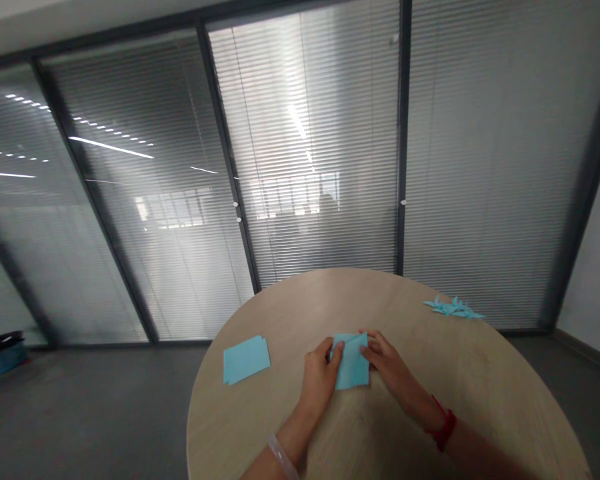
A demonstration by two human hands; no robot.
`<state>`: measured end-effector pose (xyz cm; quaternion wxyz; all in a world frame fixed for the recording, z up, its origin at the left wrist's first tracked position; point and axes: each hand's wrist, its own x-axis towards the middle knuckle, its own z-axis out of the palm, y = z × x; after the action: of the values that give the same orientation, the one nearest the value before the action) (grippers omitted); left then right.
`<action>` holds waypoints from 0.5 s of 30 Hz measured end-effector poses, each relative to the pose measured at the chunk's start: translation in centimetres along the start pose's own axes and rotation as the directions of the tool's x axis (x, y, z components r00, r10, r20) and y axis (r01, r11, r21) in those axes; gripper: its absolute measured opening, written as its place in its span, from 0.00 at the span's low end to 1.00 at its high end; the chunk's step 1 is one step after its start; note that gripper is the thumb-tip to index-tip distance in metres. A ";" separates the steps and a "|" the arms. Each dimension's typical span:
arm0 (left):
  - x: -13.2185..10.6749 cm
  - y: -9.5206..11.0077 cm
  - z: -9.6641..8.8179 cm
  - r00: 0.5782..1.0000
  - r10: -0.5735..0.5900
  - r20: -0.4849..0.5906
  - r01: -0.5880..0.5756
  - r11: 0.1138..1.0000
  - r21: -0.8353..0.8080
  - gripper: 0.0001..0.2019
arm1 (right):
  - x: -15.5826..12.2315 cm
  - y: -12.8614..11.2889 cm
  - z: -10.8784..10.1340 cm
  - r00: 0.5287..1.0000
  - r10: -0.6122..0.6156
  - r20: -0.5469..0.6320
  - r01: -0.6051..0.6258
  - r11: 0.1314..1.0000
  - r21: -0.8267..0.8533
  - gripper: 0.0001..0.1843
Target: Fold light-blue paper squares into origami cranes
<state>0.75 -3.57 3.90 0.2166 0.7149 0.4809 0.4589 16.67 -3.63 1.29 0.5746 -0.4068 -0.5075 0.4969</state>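
Observation:
A light blue paper sheet [351, 365], with a fold showing near its top edge, lies on the round wooden table [430, 363]. My left hand [320, 377] holds its left edge, thumb and fingers pressed against the paper. My right hand [386, 361] grips the top right corner, its fingertips on the sheet. Part of the sheet is hidden under my fingers. To the left of my left hand lies a small stack of light blue paper squares [246, 360], which neither hand touches.
Several small folded blue paper figures [453, 307] lie in a heap near the table's far right edge. A glass partition with grey blinds [310, 133] stands behind the table. A dark bag [0, 353] sits on the grey floor at the far left.

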 end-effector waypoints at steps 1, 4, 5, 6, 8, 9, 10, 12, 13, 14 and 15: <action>0.1 -0.1 0.0 1.000 -0.011 -0.011 0.010 1.000 -0.025 0.18 | 0.0 0.1 -0.1 1.000 -0.022 0.005 0.022 1.000 -0.014 0.27; 0.4 -0.4 0.0 0.999 -0.046 -0.026 0.043 0.993 -0.112 0.18 | 0.2 0.4 -0.4 0.997 -0.075 0.011 0.075 0.996 -0.049 0.28; 0.5 -0.5 0.0 0.998 -0.056 -0.024 0.052 0.988 -0.148 0.18 | 0.3 0.4 -0.5 0.996 -0.083 0.011 0.084 0.995 -0.062 0.28; 0.6 -0.6 0.0 0.998 -0.068 -0.019 0.063 0.980 -0.189 0.18 | 0.3 0.5 -0.6 0.996 -0.088 0.008 0.089 0.993 -0.079 0.28; 0.8 -0.8 0.1 0.995 -0.103 -0.001 0.099 0.952 -0.288 0.19 | 0.3 0.5 -0.7 0.995 -0.096 -0.001 0.095 0.989 -0.110 0.28; 0.8 -0.8 0.1 0.992 -0.126 0.011 0.123 0.932 -0.340 0.19 | 0.3 0.4 -0.8 0.995 -0.103 -0.007 0.101 0.987 -0.124 0.29; 0.9 -0.9 0.2 0.988 -0.152 0.022 0.149 0.909 -0.390 0.20 | 0.2 0.3 -0.8 0.993 -0.114 -0.011 0.111 0.984 -0.142 0.29; 0.8 -1.0 0.3 0.977 -0.207 0.043 0.202 0.854 -0.479 0.21 | 0.0 0.0 -0.7 0.990 -0.141 -0.027 0.133 0.972 -0.194 0.29; 0.8 -0.9 0.3 0.971 -0.232 0.055 0.226 0.825 -0.519 0.21 | -0.1 -0.2 -0.7 0.987 -0.157 -0.035 0.145 0.963 -0.226 0.28; 0.7 -0.8 0.4 0.965 -0.252 0.069 0.247 0.793 -0.558 0.22 | -0.3 -0.4 -0.6 0.984 -0.174 -0.040 0.158 0.953 -0.257 0.27; 0.7 -0.7 0.4 0.960 -0.269 0.082 0.263 0.759 -0.596 0.22 | -0.4 -0.6 -0.5 0.981 -0.189 -0.045 0.169 0.944 -0.284 0.26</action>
<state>0.77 -2.61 3.46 0.4929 0.5316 0.4077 0.5552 17.25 -4.15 1.70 0.5721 -0.4531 -0.5864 0.3514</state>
